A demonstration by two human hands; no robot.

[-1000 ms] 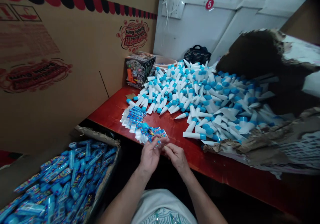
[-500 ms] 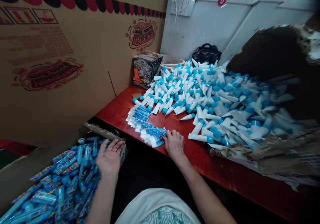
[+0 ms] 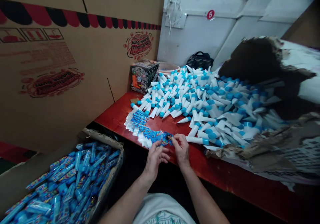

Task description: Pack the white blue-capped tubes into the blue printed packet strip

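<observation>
Flat blue printed wrappers with clear ends [image 3: 142, 127] lie fanned in a row along the front of the red table [image 3: 112, 109]. My right hand [image 3: 182, 148] pinches the edge of one blue wrapper [image 3: 167, 138] at the row's right end. Close beside it on the left, my left hand [image 3: 156, 157] is palm up, fingers apart and holding nothing, just in front of the wrappers. Behind them spreads a big pile of white tubes with blue caps [image 3: 197, 90].
At lower left stands an open carton [image 3: 117, 162] full of blue wrapped tubes [image 3: 70, 180]. A large printed cardboard box [image 3: 95, 57] walls the left side. Farther back are a dark toy box [image 3: 143, 74], a pink basin [image 3: 170, 66] and a black bag [image 3: 200, 60]. Torn cardboard [image 3: 262, 147] lies right.
My left hand has moved right, from the carton's edge to the wrappers. My right hand has shifted slightly right, with a wrapper lifted between its fingers. The view has tilted up a little.
</observation>
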